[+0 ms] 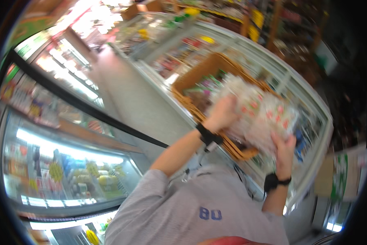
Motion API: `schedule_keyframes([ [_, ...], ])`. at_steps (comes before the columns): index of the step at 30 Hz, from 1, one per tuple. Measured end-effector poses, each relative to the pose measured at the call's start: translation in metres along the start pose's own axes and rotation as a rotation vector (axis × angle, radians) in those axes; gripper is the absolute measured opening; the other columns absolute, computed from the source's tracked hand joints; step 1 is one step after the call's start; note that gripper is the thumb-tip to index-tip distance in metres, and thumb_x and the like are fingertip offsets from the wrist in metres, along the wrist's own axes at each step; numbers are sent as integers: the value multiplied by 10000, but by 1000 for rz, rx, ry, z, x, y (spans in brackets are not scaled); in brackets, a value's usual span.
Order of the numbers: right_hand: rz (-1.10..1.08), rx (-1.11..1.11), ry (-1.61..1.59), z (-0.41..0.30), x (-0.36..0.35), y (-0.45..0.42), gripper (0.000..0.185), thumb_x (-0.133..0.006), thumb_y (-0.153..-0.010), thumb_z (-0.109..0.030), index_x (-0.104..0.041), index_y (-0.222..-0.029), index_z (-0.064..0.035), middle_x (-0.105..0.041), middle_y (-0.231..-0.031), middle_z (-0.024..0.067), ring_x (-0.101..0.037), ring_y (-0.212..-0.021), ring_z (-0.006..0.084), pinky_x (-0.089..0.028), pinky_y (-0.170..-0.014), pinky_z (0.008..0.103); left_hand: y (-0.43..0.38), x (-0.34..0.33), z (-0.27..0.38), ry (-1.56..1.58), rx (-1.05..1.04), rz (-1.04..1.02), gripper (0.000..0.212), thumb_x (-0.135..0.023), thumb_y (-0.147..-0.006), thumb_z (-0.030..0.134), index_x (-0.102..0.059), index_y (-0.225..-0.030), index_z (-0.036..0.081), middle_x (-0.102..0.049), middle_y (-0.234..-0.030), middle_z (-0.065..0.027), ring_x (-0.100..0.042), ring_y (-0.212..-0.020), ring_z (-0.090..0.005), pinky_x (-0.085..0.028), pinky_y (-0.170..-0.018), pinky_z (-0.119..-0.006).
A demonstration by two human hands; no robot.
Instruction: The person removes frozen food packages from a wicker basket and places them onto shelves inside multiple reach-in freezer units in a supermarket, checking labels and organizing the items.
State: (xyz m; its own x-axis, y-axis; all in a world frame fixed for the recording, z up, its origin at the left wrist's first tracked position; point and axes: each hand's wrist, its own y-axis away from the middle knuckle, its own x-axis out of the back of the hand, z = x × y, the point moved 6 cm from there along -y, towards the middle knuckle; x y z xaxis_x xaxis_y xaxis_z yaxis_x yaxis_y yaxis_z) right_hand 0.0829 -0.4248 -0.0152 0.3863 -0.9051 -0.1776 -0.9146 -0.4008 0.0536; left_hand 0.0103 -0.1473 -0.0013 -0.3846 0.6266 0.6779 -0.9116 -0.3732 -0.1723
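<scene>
Two clear plastic packages with red markings lie across a wicker basket [195, 70], partly past its right rim; motion blurs them and I cannot make out the contents. My left hand [224, 113] grips the near end of the left package [249, 105]. At the lower edge of the right package [278, 114], my right hand [283, 150] has its thumb and fingers on the plastic. Other small packages [206, 84] with green and purple marks sit inside the basket. Black bands circle both of my wrists.
Beneath the basket is a chest freezer [321, 107] with a pale rim and packaged goods inside. A lit display fridge [67, 171] stands to the left, across a grey aisle floor [131, 88]. Shelves [272, 27] rise behind the freezer, and a cardboard box [324, 177] stands at right.
</scene>
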Motion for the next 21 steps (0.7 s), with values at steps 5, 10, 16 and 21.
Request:
schedule_keyframes([
  [5, -89, -37, 91, 31, -18, -12, 382, -804, -907, -66, -656, -1239, 54, -742, -1169, 115, -702, -1027, 179, -563, -926, 345, 2, -16, -5, 154, -164, 88, 475, -829, -818, 95, -499, -1154, 30, -629, -1025, -210, -655, -971, -396, -529, -828, -464],
  [10, -129, -78, -27, 28, -42, -22, 338, -748, -952, -36, -658, -1263, 59, -722, -1241, 105, -690, -1071, 183, -529, -976, 339, 7, -8, -17, 643, 74, -123, 410, -718, -972, 47, -426, -1259, 61, -557, -1012, -51, -552, -939, -117, -491, -786, -315],
  [16, -189, -90, -256, 20, -73, -20, 337, -742, -975, -58, -656, -1284, 46, -714, -1256, 105, -672, -1117, 202, -499, -1031, 354, 16, -13, -28, 1149, 185, -103, 504, -623, -1059, 110, -413, -1513, 49, -624, -1247, -13, -571, -1029, -79, -476, -837, -244],
  [21, -193, -13, -260, 14, -87, -22, 389, -745, -977, -64, -624, -1331, 44, -692, -1289, 97, -663, -1123, 195, -494, -1044, 363, 34, 6, 3, 1269, 251, -76, 687, -664, -1065, 200, -336, -1639, 14, -567, -1486, -46, -529, -1324, -108, -465, -1092, -286],
])
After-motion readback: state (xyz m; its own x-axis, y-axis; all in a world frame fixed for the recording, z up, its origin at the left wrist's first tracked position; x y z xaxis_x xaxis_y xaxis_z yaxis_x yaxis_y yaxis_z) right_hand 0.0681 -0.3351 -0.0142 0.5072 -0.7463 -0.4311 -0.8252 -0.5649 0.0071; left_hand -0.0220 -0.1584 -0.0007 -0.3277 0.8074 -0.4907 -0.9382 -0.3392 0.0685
